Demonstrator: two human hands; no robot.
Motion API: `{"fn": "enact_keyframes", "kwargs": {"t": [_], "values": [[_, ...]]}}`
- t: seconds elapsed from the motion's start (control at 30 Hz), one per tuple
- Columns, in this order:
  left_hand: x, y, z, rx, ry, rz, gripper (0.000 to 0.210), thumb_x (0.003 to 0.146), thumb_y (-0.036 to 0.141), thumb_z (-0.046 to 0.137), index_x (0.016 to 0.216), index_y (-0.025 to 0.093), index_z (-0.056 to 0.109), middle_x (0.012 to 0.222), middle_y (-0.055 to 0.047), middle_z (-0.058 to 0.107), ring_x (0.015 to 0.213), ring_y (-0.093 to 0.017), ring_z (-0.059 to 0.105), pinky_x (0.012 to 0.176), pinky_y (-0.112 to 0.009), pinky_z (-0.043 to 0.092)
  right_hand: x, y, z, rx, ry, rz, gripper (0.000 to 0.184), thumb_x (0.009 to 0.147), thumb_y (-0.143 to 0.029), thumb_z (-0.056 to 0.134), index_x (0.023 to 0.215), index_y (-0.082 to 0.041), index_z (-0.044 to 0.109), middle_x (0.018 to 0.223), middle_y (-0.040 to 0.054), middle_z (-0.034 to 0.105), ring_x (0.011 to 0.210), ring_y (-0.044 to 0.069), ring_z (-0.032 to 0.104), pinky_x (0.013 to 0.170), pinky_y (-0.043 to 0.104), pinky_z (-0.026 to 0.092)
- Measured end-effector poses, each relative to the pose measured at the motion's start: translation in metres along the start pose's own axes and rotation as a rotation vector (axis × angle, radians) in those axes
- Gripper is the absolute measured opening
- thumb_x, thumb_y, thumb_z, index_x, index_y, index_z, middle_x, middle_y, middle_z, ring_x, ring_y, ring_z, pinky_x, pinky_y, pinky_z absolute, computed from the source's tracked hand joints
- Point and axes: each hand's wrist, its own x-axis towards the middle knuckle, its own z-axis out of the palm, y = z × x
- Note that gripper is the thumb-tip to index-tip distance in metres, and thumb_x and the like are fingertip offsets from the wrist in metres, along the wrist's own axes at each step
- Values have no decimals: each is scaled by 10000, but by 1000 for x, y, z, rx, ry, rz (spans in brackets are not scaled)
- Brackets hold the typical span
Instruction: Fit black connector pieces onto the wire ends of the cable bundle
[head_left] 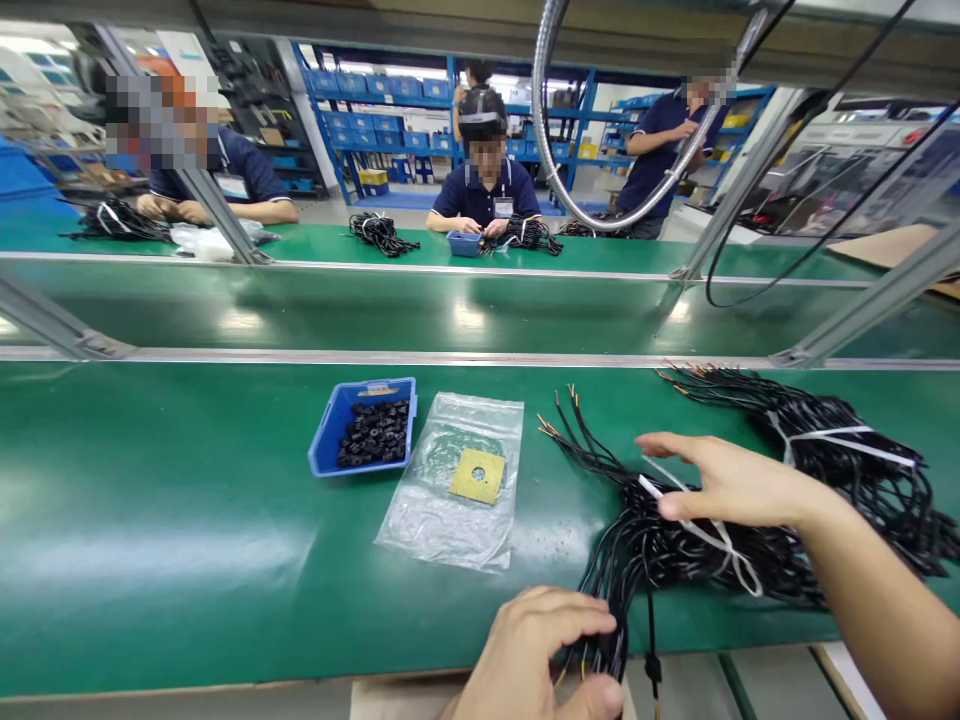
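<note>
A bundle of black cables (pixel 645 560) lies at the bench's front right, tied with a white tie (pixel 724 545). Around the cable ends that hang over the front edge curls my left hand (pixel 544 650), thumb and fingers to either side in a loose grip. Bare yellowish tips show between them. My right hand (pixel 735 485) is held over the tied part of the bundle, thumb and fingers spread, next to the white tie. Whether it touches the cables is unclear. Copper-coloured ends (pixel 551 428) of the same bundle point to the back left.
A second tied black cable bundle (pixel 832 430) lies behind at the right. A blue bin (pixel 322 455) holds small black parts. Beside it lies a clear plastic bag (pixel 450 540) with a yellow square (pixel 480 475). Metal frame posts stand behind; co-workers sit across the bench.
</note>
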Motion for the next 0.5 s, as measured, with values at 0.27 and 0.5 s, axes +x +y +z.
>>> {"fn": "enact_keyframes", "kwargs": {"t": [0.27,0.5], "values": [[83,10,14,-591,161,-654,343,725,271,783,1040,160,707,1143,-139,710,1090,-277,649,992,-411,475,-28,37,6,250,-208,-62,1159,460,-653,860,1432,-155,471,1379,141,569,1269,396,524,1099,482,407],[166,13,35,-743,137,-800,264,919,333,562,751,139,621,760,-80,673,755,-179,669,809,-303,529,-44,44,11,223,-156,-97,1118,529,-613,842,1455,-147,426,1387,162,520,1272,361,510,1102,462,392]]}}
